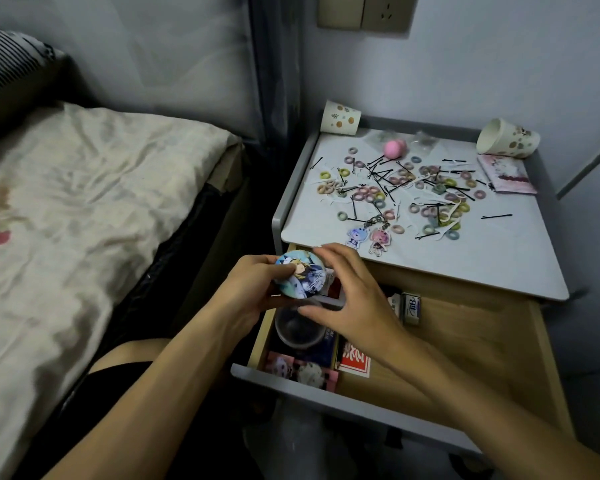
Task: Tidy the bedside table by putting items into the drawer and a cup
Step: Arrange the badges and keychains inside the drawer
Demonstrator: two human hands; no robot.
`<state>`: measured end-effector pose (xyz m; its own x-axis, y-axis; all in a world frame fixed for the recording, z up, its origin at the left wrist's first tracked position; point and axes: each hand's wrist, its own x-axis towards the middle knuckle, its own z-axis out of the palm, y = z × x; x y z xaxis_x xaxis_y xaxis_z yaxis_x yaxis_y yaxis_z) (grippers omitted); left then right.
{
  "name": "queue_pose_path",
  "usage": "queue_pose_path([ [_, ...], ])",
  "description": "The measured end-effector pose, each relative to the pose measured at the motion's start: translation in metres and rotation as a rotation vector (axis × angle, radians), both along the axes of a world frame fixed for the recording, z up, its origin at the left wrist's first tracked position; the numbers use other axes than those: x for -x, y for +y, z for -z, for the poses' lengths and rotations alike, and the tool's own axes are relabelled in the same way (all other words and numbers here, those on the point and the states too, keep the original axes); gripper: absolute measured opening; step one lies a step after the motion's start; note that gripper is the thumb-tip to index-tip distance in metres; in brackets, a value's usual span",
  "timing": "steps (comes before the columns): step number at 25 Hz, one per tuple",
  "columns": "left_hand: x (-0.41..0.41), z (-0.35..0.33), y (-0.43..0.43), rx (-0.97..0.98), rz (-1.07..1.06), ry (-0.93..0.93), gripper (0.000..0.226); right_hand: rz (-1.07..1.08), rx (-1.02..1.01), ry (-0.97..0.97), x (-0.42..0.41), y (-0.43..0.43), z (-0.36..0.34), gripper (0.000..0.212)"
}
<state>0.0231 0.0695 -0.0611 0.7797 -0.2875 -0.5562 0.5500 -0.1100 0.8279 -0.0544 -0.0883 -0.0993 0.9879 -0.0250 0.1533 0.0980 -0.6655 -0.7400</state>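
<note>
A round printed badge (300,275) was held just above the left end of the open drawer (464,348), judged to be on its way in with the cards and the clear lid (300,327) lying directly beneath the hands. It was gripped by the left hand (253,285), thumb laid across its face and fingers curled under, the wrist turned so that the picture faced upward, seemingly so it could be set down flat. The right hand (350,289) was arched beside it in a wide C, forefinger at the badge's upper rim and thumb low below it; whether it actually pinched the badge or only steadied it could not be told. Both forearms were reached forward from the near edge and converged over the drawer. Beyond the hands, the surface (482,258) was strewn with hair ties (367,194) and hairpins (497,216), none yet gathered. One paper cup (340,117) was stood upside down at the far left corner and a second cup (508,138) lay tipped on its side to the far right, well apart from both hands.
</note>
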Motion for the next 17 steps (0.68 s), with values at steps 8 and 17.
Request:
queue_pose_path([
  [8,0.003,-0.001,-0.007,-0.156,0.033,-0.147,0.017,0.025,0.069,-0.043,-0.01,0.005,0.005,0.086],
  [17,-0.003,-0.005,-0.003,-0.175,-0.111,-0.222,0.015,-0.042,0.148,0.11,-0.001,0.015,0.062,0.084],
])
